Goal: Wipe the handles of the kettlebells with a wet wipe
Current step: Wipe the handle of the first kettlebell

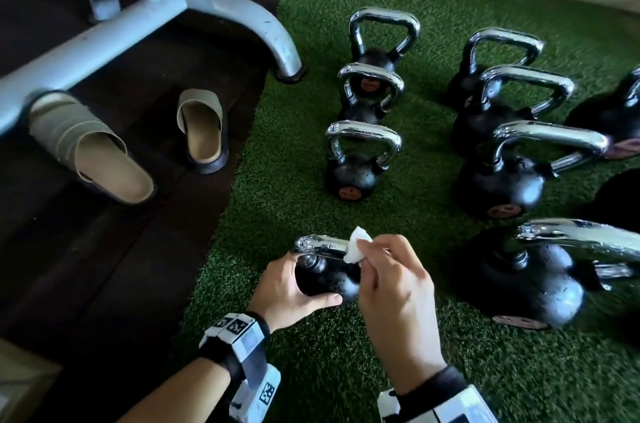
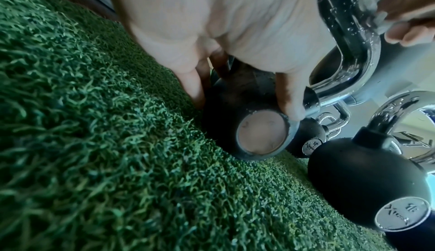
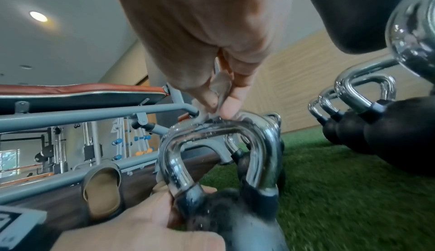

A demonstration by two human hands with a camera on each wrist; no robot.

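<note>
Left hand [image 1: 290, 287] cups the nearest kettlebell [image 1: 323, 275] (tilted on turf [image 1: 346, 370]); right hand [image 1: 391, 287] pinches a wet wipe [image 1: 356, 246] against its chrome handle [image 1: 320, 243].

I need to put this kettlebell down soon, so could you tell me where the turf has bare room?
The turf is bare near the wrists, in front of the held kettlebell. A bare lane runs between the left column of kettlebells and the right column. A strip lies between the left column and the dark floor. The far right is crowded.
</note>
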